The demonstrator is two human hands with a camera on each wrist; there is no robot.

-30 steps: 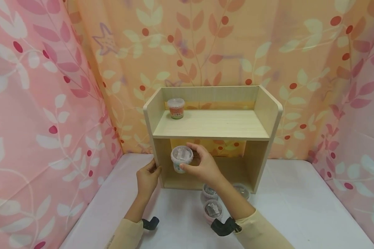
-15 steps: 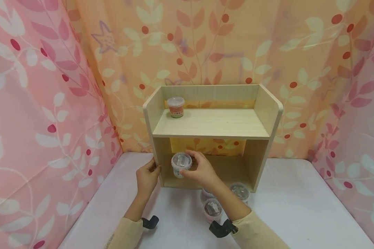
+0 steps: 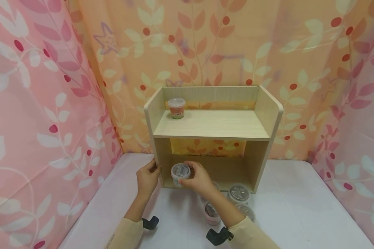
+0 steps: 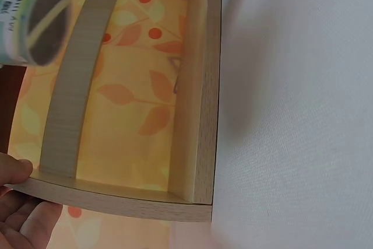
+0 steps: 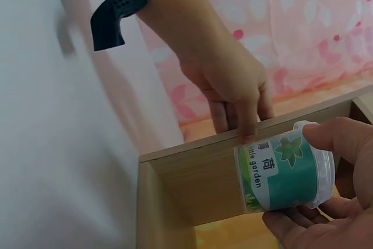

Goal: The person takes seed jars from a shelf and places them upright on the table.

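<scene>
My right hand (image 3: 200,180) holds a small clear tub (image 3: 180,171) with a lid between thumb and fingers, at the left of the lower compartment's front. In the right wrist view the tub (image 5: 280,170) shows a green label with a leaf and the words "little garden". My left hand (image 3: 148,176) grips the left side panel of the pale wooden shelf (image 3: 212,123). The left wrist view shows its thumb and fingers (image 4: 35,223) on either side of the panel edge.
A tub with a red and green label (image 3: 176,109) stands at the left of the upper shelf. Several lidded tubs, one pinkish (image 3: 212,214) and one further right (image 3: 238,193), stand on the white tabletop (image 3: 299,207), partly behind my right forearm. Patterned curtains (image 3: 205,52) surround the table.
My right hand has lowered the tub from just under the upper board toward the floor of the lower compartment. The left hand keeps its place on the side panel.
</scene>
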